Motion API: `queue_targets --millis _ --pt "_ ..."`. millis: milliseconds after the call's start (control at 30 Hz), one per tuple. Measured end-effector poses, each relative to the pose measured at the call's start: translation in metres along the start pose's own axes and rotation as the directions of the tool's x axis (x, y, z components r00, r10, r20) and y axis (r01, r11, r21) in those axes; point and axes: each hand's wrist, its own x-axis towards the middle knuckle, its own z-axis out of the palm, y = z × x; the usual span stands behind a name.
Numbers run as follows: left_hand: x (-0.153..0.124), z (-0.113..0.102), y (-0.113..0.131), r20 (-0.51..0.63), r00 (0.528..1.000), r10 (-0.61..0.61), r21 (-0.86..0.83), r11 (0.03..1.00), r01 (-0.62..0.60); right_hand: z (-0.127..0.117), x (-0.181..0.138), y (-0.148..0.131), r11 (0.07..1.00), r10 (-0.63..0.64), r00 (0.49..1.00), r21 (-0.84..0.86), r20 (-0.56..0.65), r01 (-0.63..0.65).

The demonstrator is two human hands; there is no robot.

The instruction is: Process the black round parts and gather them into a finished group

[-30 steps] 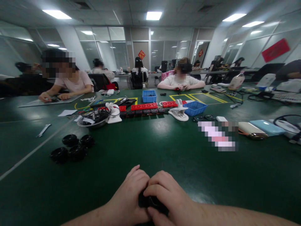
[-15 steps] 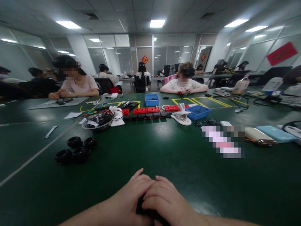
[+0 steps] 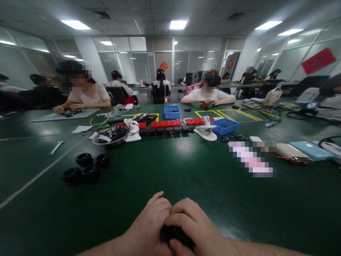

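Note:
A dark black piece (image 3: 177, 235) sits between my two hands at the bottom centre, mostly covered by fingers, so its kind does not show. My left hand (image 3: 153, 222) is wrapped round its left side, one fingertip sticking up. From the right, my right hand (image 3: 195, 222) curls over the top of the same piece, thumb below. On the table to the left stand several glossy black toy wheels (image 3: 92, 174), apart from my hands.
Across the green table (image 3: 149, 170) runs a row of red and black blocks (image 3: 166, 123). Around it are a metal bowl (image 3: 108, 143) of cables, white clips (image 3: 205, 133) and a blue bin (image 3: 226, 126). A wrench (image 3: 55, 148) lies left. Co-workers (image 3: 89, 94) sit opposite.
My right hand's fingers have shifted and bent more over the black piece, showing more of it. My left hand has moved slightly right. The wheels stay put.

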Motion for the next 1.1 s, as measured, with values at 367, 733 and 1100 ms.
queue_targets --millis 367,733,1100 --pt "0.003 -0.018 0.000 0.040 0.998 0.050 -0.348 0.937 -0.033 0.002 0.005 -0.001 0.980 -0.199 0.974 -0.048 -0.111 0.195" --pt "0.003 -0.002 -0.003 0.087 0.996 0.006 -0.019 1.000 -0.004 0.001 0.000 -0.001 0.997 -0.021 1.000 -0.078 -0.022 0.019" --pt "0.001 0.003 -0.004 -0.023 1.000 0.017 -0.137 0.990 -0.020 0.003 0.000 0.000 0.999 -0.027 0.998 -0.038 -0.058 0.025"
